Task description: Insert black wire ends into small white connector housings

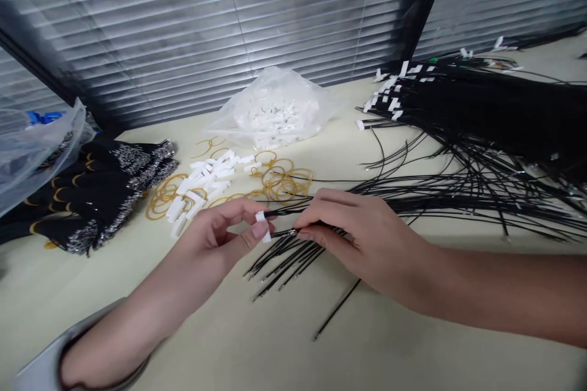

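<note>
Between thumb and fingers, my left hand (229, 232) pinches a small white plastic connector (263, 227), with black wire running from its right side. My right hand (353, 232), just to the right, is closed on a thin black wire whose metal-tipped end (290, 232) points at the connector. A short gap separates that tip from the connector. Under and around my right hand lie loose black wires (279, 272) with metal terminals at their ends. A pile of white connectors (208, 180) sits beyond my left hand.
Yellow rubber bands (287, 180) lie around the pile. A clear bag of white connectors (279, 110) stands by the window blinds (206, 24). Banded black wire bundles (110, 189) and a plastic bag (41, 153) are at left. Black wires with white connectors (458, 104) lie at right.
</note>
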A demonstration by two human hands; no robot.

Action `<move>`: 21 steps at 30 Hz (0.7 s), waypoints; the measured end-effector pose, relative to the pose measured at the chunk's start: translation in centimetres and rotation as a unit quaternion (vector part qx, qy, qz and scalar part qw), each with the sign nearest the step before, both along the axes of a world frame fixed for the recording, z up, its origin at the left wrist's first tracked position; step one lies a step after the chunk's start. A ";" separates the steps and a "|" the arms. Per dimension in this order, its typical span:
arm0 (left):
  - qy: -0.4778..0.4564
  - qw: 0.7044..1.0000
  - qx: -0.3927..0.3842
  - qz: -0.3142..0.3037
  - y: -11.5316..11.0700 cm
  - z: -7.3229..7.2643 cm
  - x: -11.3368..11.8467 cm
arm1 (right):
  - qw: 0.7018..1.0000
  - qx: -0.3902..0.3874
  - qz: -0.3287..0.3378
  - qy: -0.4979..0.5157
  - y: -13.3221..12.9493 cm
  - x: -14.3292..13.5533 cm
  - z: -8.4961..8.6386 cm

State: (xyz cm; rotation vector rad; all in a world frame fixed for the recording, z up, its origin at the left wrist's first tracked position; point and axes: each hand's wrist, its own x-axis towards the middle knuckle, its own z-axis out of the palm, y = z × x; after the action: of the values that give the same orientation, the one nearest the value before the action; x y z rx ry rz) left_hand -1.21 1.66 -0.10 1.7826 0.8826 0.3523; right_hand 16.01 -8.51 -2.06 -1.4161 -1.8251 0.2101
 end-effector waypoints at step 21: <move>-0.012 0.998 -0.057 0.019 -0.5 0.2 0.5 | 0.998 0.064 0.005 0.028 -0.4 -0.4 -0.7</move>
State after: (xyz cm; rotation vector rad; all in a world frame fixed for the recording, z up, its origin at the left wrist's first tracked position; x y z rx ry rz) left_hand -0.72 1.20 0.06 1.6551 0.9037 0.3397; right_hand 15.66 -8.96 -2.75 -1.2994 -1.7686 0.1334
